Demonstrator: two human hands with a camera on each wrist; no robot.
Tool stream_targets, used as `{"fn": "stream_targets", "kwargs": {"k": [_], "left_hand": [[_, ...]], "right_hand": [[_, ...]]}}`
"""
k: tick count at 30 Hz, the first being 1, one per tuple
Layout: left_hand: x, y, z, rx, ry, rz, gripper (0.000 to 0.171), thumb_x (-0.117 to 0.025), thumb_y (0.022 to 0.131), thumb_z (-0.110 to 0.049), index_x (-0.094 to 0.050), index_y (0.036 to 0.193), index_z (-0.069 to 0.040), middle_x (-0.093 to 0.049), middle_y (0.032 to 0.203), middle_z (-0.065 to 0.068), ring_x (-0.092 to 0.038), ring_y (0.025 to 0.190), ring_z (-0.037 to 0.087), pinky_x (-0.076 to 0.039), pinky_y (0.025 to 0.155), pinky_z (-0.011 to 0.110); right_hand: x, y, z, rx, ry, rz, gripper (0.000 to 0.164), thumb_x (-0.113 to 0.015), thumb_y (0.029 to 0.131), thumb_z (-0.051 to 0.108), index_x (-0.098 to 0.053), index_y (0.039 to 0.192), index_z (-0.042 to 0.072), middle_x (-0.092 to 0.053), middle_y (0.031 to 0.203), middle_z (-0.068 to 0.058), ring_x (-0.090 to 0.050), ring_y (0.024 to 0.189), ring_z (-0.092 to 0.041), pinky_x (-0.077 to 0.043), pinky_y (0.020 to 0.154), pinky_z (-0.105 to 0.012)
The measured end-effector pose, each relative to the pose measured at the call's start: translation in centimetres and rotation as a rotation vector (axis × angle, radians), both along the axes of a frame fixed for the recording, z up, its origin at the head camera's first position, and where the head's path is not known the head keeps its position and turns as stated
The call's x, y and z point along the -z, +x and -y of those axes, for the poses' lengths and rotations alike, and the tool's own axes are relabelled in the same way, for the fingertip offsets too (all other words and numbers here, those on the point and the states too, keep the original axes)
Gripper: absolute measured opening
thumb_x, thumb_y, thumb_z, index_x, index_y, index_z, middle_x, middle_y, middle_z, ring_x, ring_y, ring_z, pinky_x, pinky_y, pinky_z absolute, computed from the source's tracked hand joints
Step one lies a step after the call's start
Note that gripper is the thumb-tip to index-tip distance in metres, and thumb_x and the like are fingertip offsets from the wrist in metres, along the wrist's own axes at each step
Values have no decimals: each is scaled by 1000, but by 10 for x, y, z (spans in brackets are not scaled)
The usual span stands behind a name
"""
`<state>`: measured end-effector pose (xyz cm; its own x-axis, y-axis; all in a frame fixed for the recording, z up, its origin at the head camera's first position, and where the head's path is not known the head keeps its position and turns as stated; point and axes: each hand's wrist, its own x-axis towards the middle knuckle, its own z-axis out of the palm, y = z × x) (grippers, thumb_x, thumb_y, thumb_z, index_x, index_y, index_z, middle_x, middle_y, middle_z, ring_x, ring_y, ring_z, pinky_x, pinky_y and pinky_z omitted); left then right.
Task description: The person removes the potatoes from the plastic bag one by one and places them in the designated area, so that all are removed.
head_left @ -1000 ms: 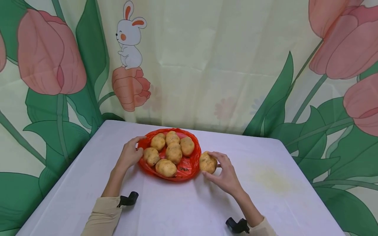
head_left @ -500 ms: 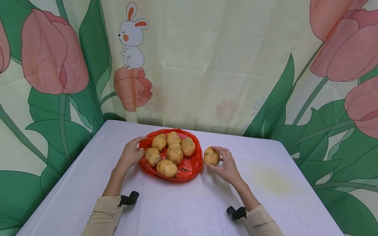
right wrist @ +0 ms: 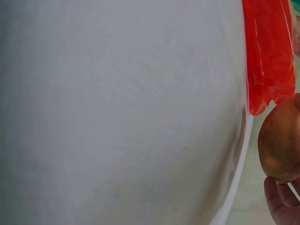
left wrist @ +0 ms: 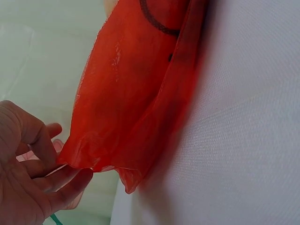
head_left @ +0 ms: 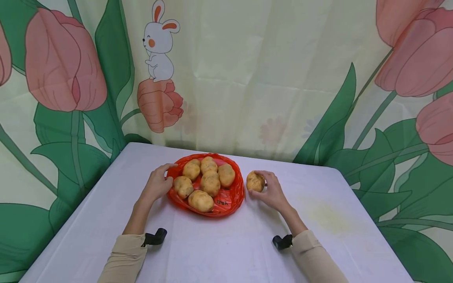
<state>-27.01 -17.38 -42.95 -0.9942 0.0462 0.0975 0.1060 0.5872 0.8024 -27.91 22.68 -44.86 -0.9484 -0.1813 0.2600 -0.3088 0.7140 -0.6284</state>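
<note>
While left hand [head_left: 156, 182] pinches the red bag [head_left: 235, 196], right hand [head_left: 272, 191] opposite, gripping a potato [head_left: 255, 181].

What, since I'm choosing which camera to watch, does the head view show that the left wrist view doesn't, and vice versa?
Only head, plainly: the printed rabbit, six potatoes in the bag, and the right hand holding a seventh potato.

Only left wrist: a dark curve on the bag's outer side; a tan sliver at the top is too small to identify.

Both: the left hand gripping the bag's rim, and the table.
</note>
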Motion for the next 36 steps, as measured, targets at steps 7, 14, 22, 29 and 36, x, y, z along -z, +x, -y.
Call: {"fn": "stream_targets", "kwargs": {"k": [7, 14, 22, 29, 36], "left_hand": [[0, -1, 0, -1, -1, 8, 52, -44, 95, 0, -53, 146, -3, -45, 153, 25, -48, 124, 38, -48, 108, 55], [-1, 1, 1, -4, -6, 0, 51, -44, 94, 0, -54, 144, -2, -46, 152, 26, -48, 126, 39, -47, 109, 55], [-1, 0, 1, 0, -9, 6, 51, -45, 95, 0, -54, 145, -3, -46, 152, 25, -46, 132, 41, -46, 109, 56], [-1, -1, 0, 6, -2, 26, 51, -45, 95, 1, -53, 145, -3, -45, 153, 25, -43, 137, 43, -44, 110, 57], [-3, 0, -1, 5, -18, 29, 51, -44, 95, 1, -53, 145, -3, -45, 153, 25, -46, 131, 40, -47, 108, 56]], "right_hand": [[1, -11, -5, 9, 18, 49, 73, -87, 80, 22, -54, 144, 13, -47, 144, -19, -44, 132, -37, -51, 102, -57], [2, -19, -5, -2, 36, 81, 74, -86, 81, 20, -51, 145, 12, -45, 146, -19, -44, 133, -37, -49, 105, -57], [1, -20, -4, 12, 54, 124, 78, -84, 82, 21, -46, 149, 13, -41, 151, -20, -40, 139, -39, -45, 108, -62], [0, -18, -5, 14, 63, 89, 78, -84, 83, 23, -46, 150, 12, -40, 152, -20, -34, 143, -40, -39, 111, -66], [-5, -6, 2, 31, 30, 49, 77, -85, 82, 22, -47, 149, 11, -42, 152, -17, -35, 143, -37, -39, 112, -65]]}}
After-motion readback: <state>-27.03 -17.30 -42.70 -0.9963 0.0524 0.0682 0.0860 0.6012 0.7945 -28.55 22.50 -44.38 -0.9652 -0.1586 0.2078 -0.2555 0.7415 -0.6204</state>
